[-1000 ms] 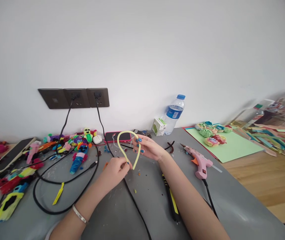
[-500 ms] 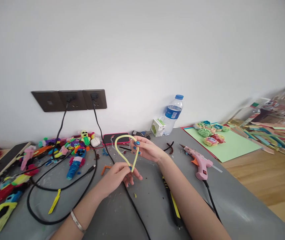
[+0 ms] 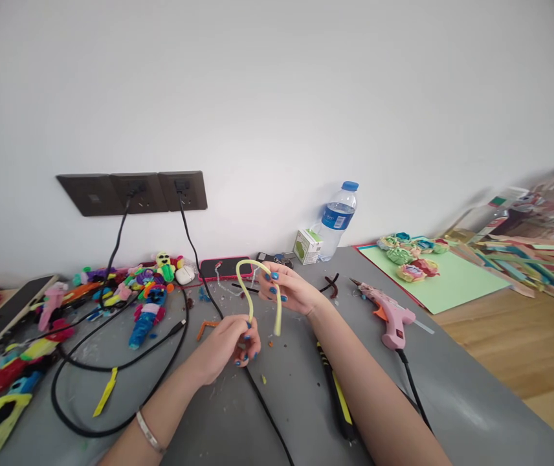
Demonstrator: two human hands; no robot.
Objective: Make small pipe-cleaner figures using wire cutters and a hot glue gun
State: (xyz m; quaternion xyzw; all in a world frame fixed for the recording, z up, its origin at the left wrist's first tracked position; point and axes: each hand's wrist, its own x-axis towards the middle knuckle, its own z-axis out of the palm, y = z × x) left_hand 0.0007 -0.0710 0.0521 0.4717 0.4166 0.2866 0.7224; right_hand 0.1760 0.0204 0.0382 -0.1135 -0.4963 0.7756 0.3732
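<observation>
A pale yellow pipe cleaner (image 3: 248, 285) is bent into an arch above the grey table (image 3: 267, 414). My left hand (image 3: 228, 346) pinches its left end low, near the table. My right hand (image 3: 289, 288) grips the top right of the arch, and the right end hangs free below my fingers. Both hands are closed on it. A black cable (image 3: 262, 404) runs under my hands.
A pink glue gun (image 3: 387, 314) lies to the right, black-and-yellow pliers (image 3: 335, 395) under my right forearm. Colourful pipe-cleaner figures (image 3: 148, 298) and looped cables (image 3: 112, 362) crowd the left. A phone (image 3: 226, 267), small box (image 3: 307, 246), water bottle (image 3: 336, 220) and green paper (image 3: 444, 281) sit behind.
The pipe cleaner's two ends, held together in a closed loop half a second ago, have come apart. The right end now hangs free and my left hand has curled tighter.
</observation>
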